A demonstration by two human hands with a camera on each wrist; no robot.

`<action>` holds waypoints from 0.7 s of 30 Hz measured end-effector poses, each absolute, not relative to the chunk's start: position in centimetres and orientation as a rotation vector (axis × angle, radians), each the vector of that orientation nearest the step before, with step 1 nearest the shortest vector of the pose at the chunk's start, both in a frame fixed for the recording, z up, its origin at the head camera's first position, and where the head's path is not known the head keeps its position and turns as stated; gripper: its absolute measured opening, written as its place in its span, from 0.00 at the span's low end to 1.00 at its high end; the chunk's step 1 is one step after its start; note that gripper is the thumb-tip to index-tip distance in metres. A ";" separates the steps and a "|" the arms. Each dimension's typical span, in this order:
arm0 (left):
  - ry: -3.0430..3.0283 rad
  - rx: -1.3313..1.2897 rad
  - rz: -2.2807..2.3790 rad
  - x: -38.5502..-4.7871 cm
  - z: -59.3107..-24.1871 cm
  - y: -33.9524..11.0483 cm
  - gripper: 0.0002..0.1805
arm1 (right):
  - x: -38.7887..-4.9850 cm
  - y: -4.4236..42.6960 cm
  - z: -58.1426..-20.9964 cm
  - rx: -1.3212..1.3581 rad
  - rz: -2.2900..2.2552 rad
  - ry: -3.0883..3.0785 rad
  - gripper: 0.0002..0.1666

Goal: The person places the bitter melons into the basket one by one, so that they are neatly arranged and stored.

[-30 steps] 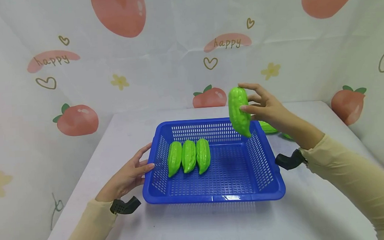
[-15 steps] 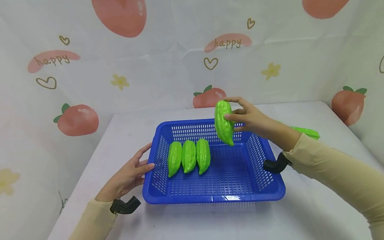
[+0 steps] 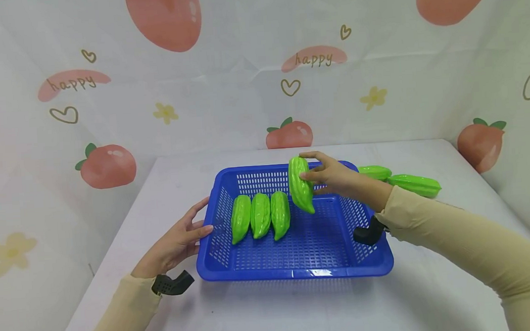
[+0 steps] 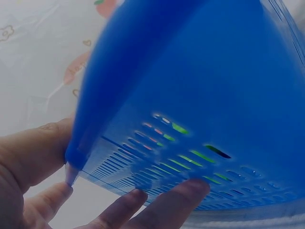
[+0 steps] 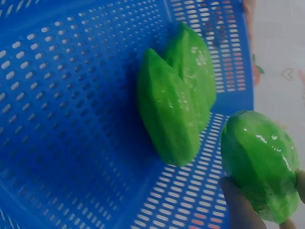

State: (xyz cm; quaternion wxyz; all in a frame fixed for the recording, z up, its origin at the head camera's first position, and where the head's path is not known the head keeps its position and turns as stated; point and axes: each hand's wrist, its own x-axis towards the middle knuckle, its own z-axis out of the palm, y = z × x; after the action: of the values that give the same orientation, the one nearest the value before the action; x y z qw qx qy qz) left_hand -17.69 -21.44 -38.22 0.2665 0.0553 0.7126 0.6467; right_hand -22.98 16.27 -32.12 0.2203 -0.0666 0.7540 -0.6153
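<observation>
A blue basket stands on the table, three green bitter gourds side by side in its left half. The left hand grips the basket's left rim, thumb on top and fingers outside; in the left wrist view its fingertips touch the slotted wall. Pinched upright between the right hand's thumb and fingers, another gourd hangs over the basket, right of those three. The right wrist view shows this gourd beside gourds lying in the basket.
Behind and right of the basket, more green gourds lie on the white table, near the right forearm. A printed cloth hangs behind and at the sides.
The right hand has moved left and down with its gourd, from above the basket's back right corner towards the three gourds. The left hand has stayed on the rim.
</observation>
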 end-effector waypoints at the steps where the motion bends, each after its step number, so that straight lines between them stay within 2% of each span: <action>1: 1.922 0.141 1.747 -17.7 -38.2 -21.5 0.44 | -23.0 16.1 -32.2 -0.166 -1.697 2.083 0.40; 21: 1.935 0.113 1.747 -17.7 -38.4 -21.5 0.44 | -23.3 15.2 -35.1 0.035 -1.631 2.068 0.39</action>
State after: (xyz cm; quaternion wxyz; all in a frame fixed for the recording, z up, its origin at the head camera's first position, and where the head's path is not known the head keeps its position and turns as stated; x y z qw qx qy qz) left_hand -17.68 -21.49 -38.38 0.2628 0.0417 0.7155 0.6460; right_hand -23.32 15.19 -35.07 0.2509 0.0129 0.7600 -0.5994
